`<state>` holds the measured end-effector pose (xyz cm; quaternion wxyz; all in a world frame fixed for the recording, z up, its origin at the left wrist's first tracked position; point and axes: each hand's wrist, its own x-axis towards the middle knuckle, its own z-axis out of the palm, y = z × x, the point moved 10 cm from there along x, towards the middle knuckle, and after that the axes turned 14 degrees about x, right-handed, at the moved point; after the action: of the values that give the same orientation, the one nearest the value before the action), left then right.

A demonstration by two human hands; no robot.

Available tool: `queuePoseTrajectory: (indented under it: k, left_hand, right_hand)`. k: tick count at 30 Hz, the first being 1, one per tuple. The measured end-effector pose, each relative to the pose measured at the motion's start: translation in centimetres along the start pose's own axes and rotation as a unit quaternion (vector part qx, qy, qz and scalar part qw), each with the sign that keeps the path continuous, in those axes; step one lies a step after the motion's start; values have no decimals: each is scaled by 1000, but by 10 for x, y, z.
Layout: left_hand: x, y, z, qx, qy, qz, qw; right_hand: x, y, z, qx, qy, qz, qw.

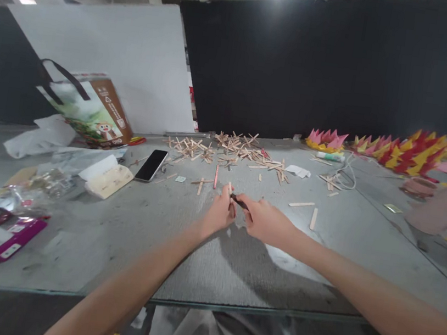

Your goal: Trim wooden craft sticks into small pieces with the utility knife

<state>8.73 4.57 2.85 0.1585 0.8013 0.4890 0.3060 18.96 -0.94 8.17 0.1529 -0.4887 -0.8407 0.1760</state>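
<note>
My left hand (219,212) is closed around a short wooden craft stick (229,187), whose tip pokes up past the fingers. Close beside it, my right hand (261,218) grips a dark narrow tool (239,201). The tool's end meets the stick at the left fingertips; its exact kind is hard to make out. Just beyond the hands lie a pink pen-like stick (216,177) and a small cross of craft sticks (200,185). Two loose craft sticks, one flat (301,204) and one slanted (313,219), rest to the right.
Behind is a heap of crossed craft sticks (238,148). A phone (151,166), a paper packet (109,178), a shopping bag (94,110) and a purple object (9,240) lie left. Folded-paper pieces (414,153), a glue stick (330,157) and a pinkish cylinder (445,204) are right.
</note>
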Motion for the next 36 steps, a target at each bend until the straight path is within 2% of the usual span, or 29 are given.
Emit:
queuePoseTrajectory:
  k: [3,6,10,14,18,24,29,33,36]
  left_hand:
    - [0,-1,3,-23,-14,-5,1000]
    - [0,-2,4,-28,-18,-10,999]
    - [1,-2,3,-15,-15,-10,1000]
    - [3,-6,-3,-10,-10,-24,1000]
    - [6,-5,-12,-30,-8,-38,999]
    - [6,10,-38,0,45,-32,998]
    - [12,10,-34,71,15,-16,997]
    - [16,-1,-35,65,33,-29,997]
    - [17,-2,-35,90,45,-33,994]
  right_hand:
    - [7,0,-15,29,-2,-9,1000]
    - [9,5,-17,48,4,-13,999]
    - [2,11,-3,59,44,-38,997]
    - [-6,18,17,131,74,-53,987]
    - [-8,19,18,178,96,-66,977]
    - [-6,13,6,181,101,-77,975]
    - [-4,15,12,178,95,-71,977]
    - [0,16,15,172,99,-63,978]
    - [5,14,15,148,101,-45,983]
